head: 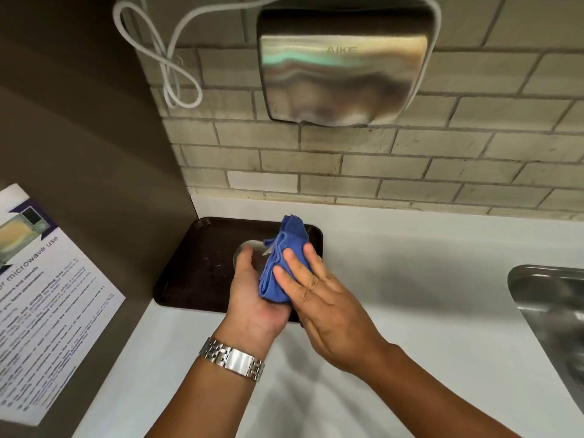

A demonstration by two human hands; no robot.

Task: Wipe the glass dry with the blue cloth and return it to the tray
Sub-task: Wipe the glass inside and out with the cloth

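My left hand (252, 295) holds a clear glass (249, 251) above the right part of the dark brown tray (196, 267). The glass is mostly hidden by the hand and cloth; only its rim and upper wall show. A bunched blue cloth (278, 263) lies against the glass, and my right hand (316, 298) presses it there with flat fingers. A metal watch sits on my left wrist.
The tray stands in the back left corner of a white counter (410, 279). A steel sink (550, 311) is at the right edge. A steel hand dryer (344, 61) with a looped white cable hangs on the tiled wall. A printed notice (41, 295) is on the left panel.
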